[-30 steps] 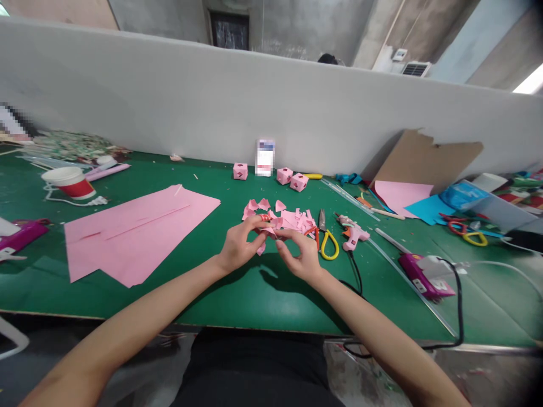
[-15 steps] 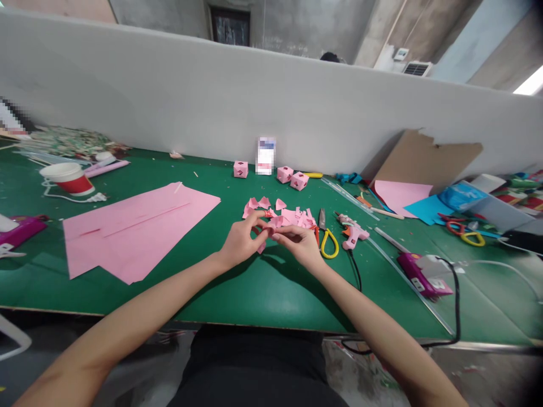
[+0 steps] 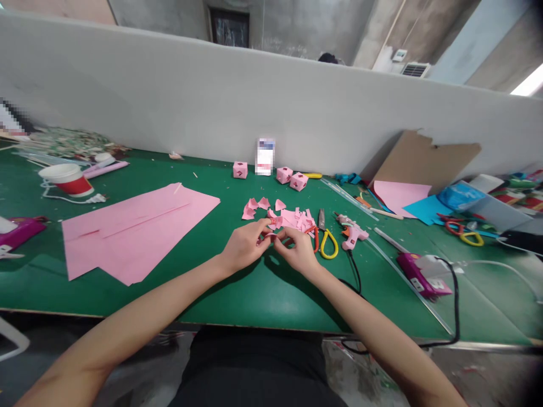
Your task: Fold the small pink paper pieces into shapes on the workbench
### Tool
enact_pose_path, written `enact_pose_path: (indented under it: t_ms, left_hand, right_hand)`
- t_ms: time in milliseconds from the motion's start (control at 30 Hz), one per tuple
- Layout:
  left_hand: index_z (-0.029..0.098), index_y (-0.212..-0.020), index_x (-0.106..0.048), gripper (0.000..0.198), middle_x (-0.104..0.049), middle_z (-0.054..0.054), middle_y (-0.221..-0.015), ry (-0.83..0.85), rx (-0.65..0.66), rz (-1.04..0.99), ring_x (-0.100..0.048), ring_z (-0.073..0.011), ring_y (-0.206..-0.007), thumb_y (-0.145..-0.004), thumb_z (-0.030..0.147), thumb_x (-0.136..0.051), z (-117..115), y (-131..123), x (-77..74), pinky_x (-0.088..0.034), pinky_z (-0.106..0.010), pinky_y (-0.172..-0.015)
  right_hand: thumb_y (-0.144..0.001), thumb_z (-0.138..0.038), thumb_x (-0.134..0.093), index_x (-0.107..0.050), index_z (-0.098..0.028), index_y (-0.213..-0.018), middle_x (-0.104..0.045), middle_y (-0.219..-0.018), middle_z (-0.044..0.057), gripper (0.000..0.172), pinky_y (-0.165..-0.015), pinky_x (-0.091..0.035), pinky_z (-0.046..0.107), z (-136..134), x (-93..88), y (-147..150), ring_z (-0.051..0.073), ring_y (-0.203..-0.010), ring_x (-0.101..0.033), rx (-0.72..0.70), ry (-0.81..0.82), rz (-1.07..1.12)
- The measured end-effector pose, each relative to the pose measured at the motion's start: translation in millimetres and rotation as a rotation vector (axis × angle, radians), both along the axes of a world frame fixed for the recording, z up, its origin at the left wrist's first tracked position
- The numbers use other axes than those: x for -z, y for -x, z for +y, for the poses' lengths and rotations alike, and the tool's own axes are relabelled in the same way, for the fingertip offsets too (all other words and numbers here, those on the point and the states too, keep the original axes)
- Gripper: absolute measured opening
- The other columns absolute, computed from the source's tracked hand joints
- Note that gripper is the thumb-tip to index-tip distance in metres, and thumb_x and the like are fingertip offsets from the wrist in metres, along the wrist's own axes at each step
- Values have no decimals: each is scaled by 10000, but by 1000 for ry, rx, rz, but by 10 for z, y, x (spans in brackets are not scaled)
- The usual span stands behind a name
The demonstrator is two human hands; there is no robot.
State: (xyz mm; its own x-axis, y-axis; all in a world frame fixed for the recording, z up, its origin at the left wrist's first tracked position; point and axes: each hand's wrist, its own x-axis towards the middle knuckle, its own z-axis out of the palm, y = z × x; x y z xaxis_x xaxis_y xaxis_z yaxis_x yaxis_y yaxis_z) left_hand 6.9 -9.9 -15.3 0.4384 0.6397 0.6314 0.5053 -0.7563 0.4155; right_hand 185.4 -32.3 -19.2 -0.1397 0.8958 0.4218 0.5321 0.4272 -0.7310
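A small piece of pink paper [image 3: 272, 235] is pinched between both hands, low over the green table. My left hand [image 3: 246, 246] is closed on its left side, and my right hand [image 3: 297, 249] grips it from the right. Most of the piece is hidden by the fingers. Just beyond lie pink paper scraps [image 3: 297, 219] and several folded pink pieces [image 3: 250, 208]. Scissors [image 3: 326, 234] with red and yellow handles rest close to my right hand. A pink glue gun [image 3: 353, 233] lies further right.
Pink paper sheets [image 3: 136, 232] cover the left of the table [image 3: 263, 299]. Pink paper cubes [image 3: 240, 170] and a phone-like upright card [image 3: 265, 157] stand by the partition. A paper cup [image 3: 68, 180] is at left; a purple power strip [image 3: 422, 277] with a black cable is at right.
Both hands have come slightly nearer to me with the pink piece. The right fingers are more bent, and less of the piece shows beneath the left hand.
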Motion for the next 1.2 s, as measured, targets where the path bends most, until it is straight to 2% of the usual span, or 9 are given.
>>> enact_pose_path:
  t_ms: [267, 500, 667, 967, 1200]
  left_hand:
    - [216, -1202, -529, 357, -738, -15, -935, 75, 2, -31, -698, -165, -820, -852, 175, -593, -12, -16, -15, -524, -269, -746]
    - [217, -1203, -518, 347, -745, 8, -872, 231, 61, 2, -686, -146, -690, -861, 190, -573, 4, -8, -60, -508, -251, -650]
    - [211, -1187, -513, 335, -744, 7, -860, 302, 80, -110, -682, -133, -652, -859, 209, -579, -7, -34, -78, -520, -247, -650]
    - [187, -1164, -512, 303, -725, -48, -959, 424, 119, -271, -703, -156, -785, -873, 246, -574, -9, -82, -71, -557, -248, -673]
    - [195, -1169, -509, 298, -699, -32, -926, 452, 74, -349, -693, -147, -761, -885, 272, -556, 0, -78, -67, -556, -239, -658]
  right_hand:
    - [-863, -316, -548, -576, -199, -705, -626, -646, 3, 198, -552, -418, 237, -11, -4, -11, 132, -565, -557, 6, -29, -73]
    - [-921, -293, -461, -511, -201, -746, -595, -694, 34, 204, -542, -313, 254, -29, -29, -72, 146, -585, -513, -45, -209, -428]
    - [-926, -273, -454, -481, -211, -743, -564, -668, 21, 196, -562, -336, 257, -44, -36, -52, 149, -586, -501, -60, -192, -315]
    - [-937, -311, -454, -494, -205, -715, -522, -613, -1, 249, -530, -340, 248, -70, -15, 17, 132, -546, -474, 20, -163, -135]
    - [-953, -399, -481, -596, -188, -787, -610, -672, 12, 291, -567, -397, 246, -29, 9, 44, 131, -576, -533, 9, -87, -26]
